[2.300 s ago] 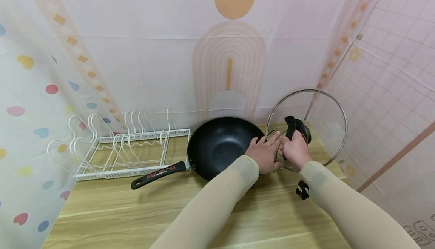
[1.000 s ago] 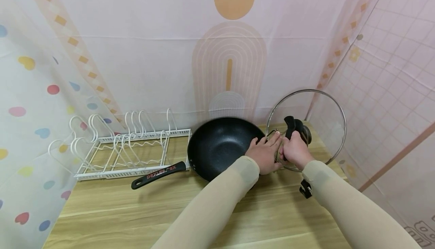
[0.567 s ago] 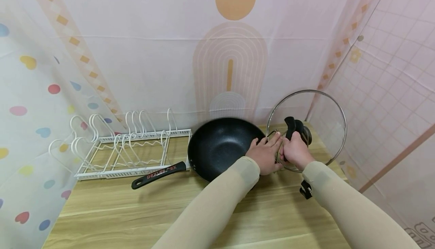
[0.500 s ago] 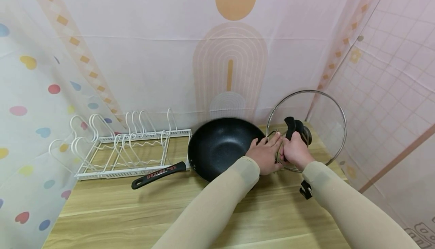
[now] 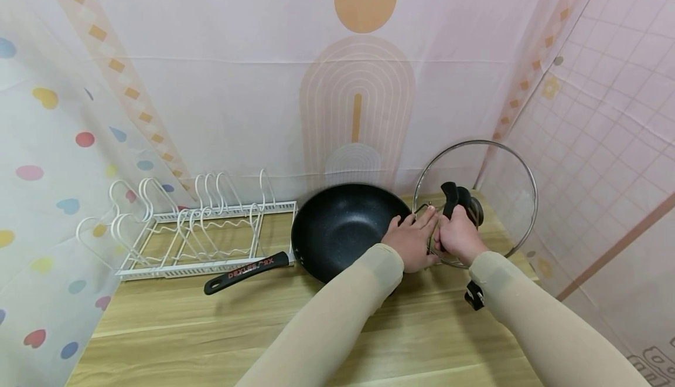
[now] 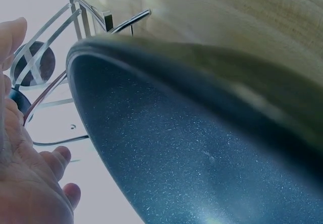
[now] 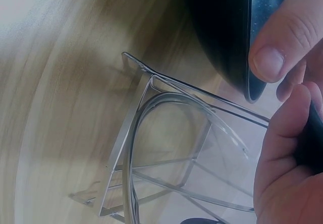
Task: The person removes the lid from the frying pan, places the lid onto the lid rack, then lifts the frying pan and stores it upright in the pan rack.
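In the head view a black wok (image 5: 350, 228) stands on the table, its long handle toward the left. My left hand (image 5: 411, 243) lies with straight fingers over the wok's right edge, fingertips at a thin wire rack (image 7: 118, 143) seen in the right wrist view. A glass lid (image 5: 501, 187) with a metal rim stands upright in this rack. My right hand (image 5: 459, 234) is curled round the lid's black handle (image 5: 450, 199). The left wrist view shows the left hand (image 6: 25, 168) beside the wok (image 6: 166, 143), fingers spread.
A white wire rack (image 5: 205, 267) with several upright loops stands left of the wok, near the back wall. The wok's handle (image 5: 246, 272) reaches out in front of this rack. Patterned cloth (image 5: 253, 94) hangs behind and at both sides of the wooden table (image 5: 211, 340).
The right wrist has shifted very slightly to the right since the oldest frame. Both hands otherwise keep their places, and the wok and lid stay where they were.
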Demonstrator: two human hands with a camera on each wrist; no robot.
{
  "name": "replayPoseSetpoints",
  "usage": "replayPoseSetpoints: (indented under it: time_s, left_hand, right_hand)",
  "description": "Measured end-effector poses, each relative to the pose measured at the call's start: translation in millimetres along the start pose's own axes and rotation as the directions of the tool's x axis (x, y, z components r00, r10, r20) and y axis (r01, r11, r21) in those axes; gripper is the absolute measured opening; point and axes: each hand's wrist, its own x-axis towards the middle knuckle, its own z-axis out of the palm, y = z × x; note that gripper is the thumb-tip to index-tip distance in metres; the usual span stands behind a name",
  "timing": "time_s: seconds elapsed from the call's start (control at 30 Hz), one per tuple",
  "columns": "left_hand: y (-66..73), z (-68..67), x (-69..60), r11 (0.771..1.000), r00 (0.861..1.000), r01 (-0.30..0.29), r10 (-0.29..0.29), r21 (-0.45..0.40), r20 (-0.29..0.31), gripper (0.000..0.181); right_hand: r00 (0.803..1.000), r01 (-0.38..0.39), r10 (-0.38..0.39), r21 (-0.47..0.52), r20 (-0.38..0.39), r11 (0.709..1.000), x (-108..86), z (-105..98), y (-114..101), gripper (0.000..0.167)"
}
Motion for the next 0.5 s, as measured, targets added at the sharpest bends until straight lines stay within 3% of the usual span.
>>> replayPoseSetpoints:
  time_s: [0.5]
  left_hand:
    - [-2.9,-7.7,-2.9,1.0,1.0,-0.018,0.018,-0.009,0.018,0.094]
  right_hand:
    - [1.0,0.011,-0.011,-0.012,-0.012,1.0,0.6,0.4,1.3,0.028]
